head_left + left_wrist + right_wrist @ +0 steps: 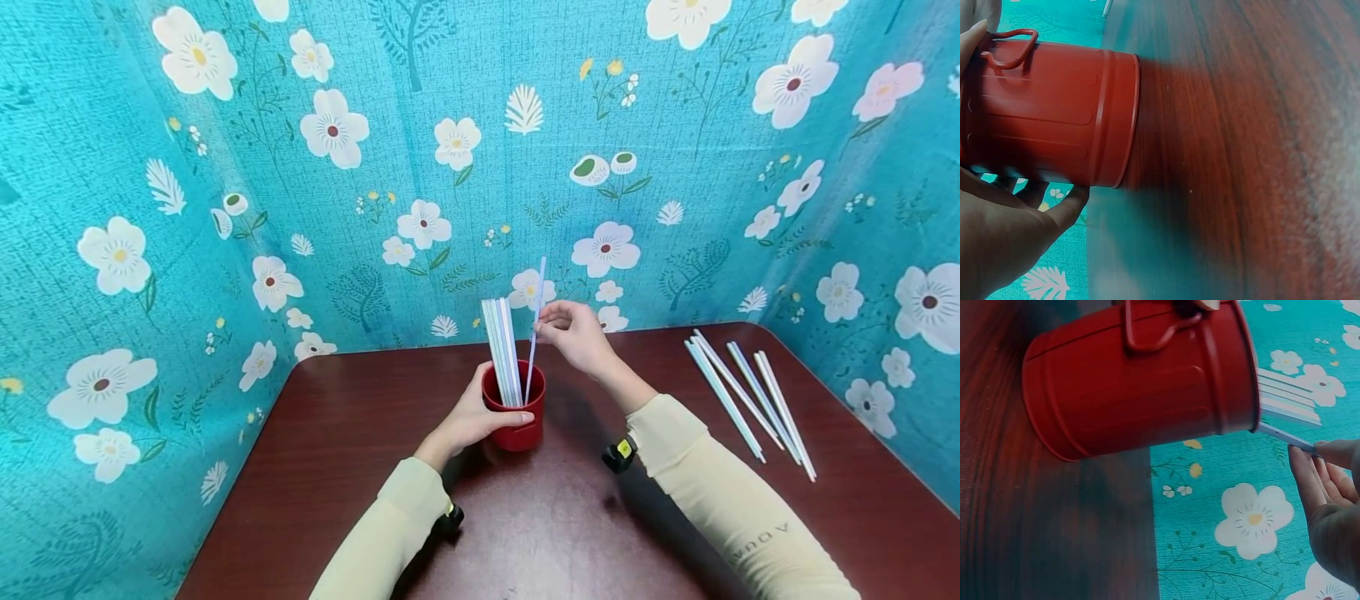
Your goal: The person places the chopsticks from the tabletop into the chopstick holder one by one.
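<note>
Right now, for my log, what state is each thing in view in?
Red container: upright on the table
Straws in the container: standing bunched, slightly tilted
Held straw: tilted, lower end inside the container
Loose straws: lying on the table
Left hand: gripping the container
Right hand: pinching the held straw
Flowered cloth: hanging behind the table

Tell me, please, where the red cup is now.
In the head view, the red cup is below the centre, gripped by the left hand, with the loose straws on the table to its right.
</note>
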`<state>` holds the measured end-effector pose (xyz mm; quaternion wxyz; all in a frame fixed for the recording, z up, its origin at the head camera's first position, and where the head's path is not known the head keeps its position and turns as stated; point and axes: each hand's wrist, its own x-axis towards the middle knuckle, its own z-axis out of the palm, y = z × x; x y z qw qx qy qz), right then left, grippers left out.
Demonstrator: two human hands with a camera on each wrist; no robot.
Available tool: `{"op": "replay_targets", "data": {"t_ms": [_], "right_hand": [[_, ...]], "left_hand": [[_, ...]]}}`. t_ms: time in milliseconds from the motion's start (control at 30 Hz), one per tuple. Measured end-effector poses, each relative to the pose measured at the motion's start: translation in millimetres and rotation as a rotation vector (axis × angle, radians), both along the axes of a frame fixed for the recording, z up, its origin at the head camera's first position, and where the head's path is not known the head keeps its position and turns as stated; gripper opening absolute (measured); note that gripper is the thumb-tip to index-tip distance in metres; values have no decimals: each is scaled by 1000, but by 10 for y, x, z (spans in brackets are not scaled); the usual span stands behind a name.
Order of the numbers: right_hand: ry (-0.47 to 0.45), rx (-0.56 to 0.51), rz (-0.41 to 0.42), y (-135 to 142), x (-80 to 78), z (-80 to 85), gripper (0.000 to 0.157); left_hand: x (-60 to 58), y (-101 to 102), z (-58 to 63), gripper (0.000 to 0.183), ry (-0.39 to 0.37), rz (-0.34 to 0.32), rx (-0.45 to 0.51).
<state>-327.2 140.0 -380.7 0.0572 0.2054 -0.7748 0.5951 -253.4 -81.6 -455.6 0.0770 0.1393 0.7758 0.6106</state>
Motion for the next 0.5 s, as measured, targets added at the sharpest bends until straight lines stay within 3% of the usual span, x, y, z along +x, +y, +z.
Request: {"op": "replay_targets", "data": {"t_ms": [200, 500], "right_hand": [[30, 44, 35, -51, -13, -74, 22], [88, 205, 39, -87, 11, -203, 18]], "left_hand": [[-3, -1, 6, 89, -2, -7, 8], [-8, -4, -3, 92, -6, -8, 8]]}}
